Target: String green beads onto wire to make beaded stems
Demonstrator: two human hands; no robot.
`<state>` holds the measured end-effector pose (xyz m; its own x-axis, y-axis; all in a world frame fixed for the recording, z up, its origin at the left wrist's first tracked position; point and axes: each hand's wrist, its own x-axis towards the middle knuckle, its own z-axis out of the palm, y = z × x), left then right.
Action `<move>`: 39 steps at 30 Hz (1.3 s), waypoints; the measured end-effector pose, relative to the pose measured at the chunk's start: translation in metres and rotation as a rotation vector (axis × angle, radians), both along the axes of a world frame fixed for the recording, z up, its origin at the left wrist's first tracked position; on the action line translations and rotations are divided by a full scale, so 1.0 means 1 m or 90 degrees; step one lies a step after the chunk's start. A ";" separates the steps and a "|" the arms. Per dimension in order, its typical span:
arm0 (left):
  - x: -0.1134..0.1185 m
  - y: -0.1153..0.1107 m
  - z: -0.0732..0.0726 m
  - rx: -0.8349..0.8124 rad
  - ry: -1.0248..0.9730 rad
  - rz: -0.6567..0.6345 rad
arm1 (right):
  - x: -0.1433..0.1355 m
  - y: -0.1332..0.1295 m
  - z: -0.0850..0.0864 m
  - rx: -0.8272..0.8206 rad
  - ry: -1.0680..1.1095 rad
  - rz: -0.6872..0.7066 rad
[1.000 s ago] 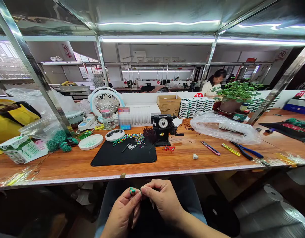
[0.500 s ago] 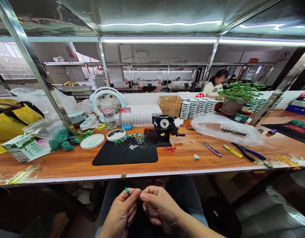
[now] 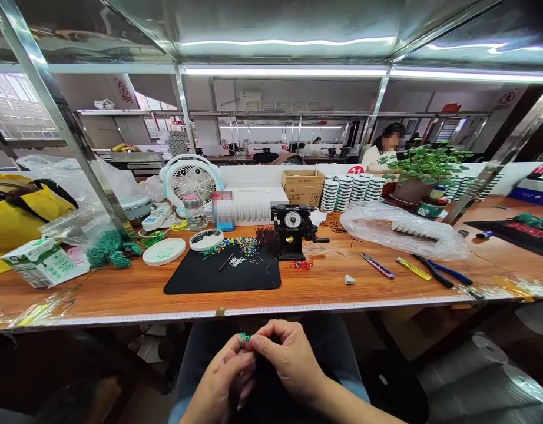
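In the head view, my hands meet over my lap, below the table's front edge. A small cluster of green beads (image 3: 244, 338) sits at the fingertips of my left hand (image 3: 218, 377), whose fingers are curled closed around it. The thumb and forefinger of my right hand (image 3: 291, 362) pinch at the right side of the same cluster. A thin dark strand seems to hang beneath my left fingers. Whatever lies between the fingertips is mostly hidden.
On the table, a black mat (image 3: 227, 280) bears loose coloured beads (image 3: 240, 244). Beside it stand a white dish (image 3: 164, 253), a black hand-cranked machine (image 3: 293, 232) with a dial, a cutter (image 3: 376, 265) and pliers (image 3: 443, 272). A co-worker (image 3: 384, 150) sits beyond.
The green beads have shifted right, to the right fingertips. My left thumb has drawn back and down, and my right fingers now pinch beside the beads.
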<state>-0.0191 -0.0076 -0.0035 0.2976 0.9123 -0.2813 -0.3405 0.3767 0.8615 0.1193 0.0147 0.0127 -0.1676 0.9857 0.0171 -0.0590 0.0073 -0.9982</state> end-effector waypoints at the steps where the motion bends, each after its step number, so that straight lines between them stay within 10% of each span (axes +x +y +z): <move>1: 0.000 0.000 0.001 -0.009 -0.015 0.022 | 0.001 -0.001 -0.001 0.014 -0.031 -0.014; 24: -0.006 -0.003 0.003 0.152 0.124 0.122 | 0.015 -0.006 -0.011 0.580 -0.221 -0.092; 39: -0.010 -0.004 0.006 0.241 0.275 0.142 | 0.015 -0.004 -0.013 0.573 -0.275 -0.089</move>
